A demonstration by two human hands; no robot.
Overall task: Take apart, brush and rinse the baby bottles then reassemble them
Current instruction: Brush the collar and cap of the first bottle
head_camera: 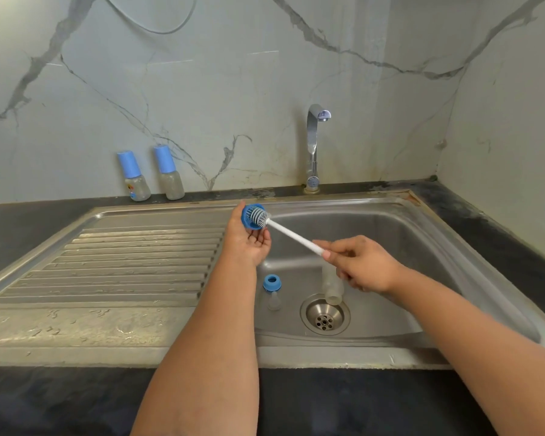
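Bristles of a grey-white bottle brush (260, 216) sit inside a blue bottle cap (250, 218), held over the left edge of the steel sink (422, 247). The left hand (247, 243) grips that cap, its fingers (258, 239) curled up around the underside with the open side facing the brush. The right hand (364, 265) is closed around the far end of the brush's white handle, pinching it between thumb and fingers, and the handle slants across the basin from that hand up to the cap.

Inside the sink, a blue collar ring (272, 283) lies on the basin floor just left of the drain (324, 316), with a clear teat (273, 301) touching or just beside it on the near side. A clear bottle body (332, 286) lies on its side at the drain's far rim, partly hidden under the right hand.

On the dark bench (44, 212) behind the sink's ribbed draining board (123, 262), two assembled baby bottles with blue caps stand upright against the marble wall: one with a printed picture (134, 177) and a plain one (169, 174) just beside it. A chrome tap (313, 146) rises behind the basin.
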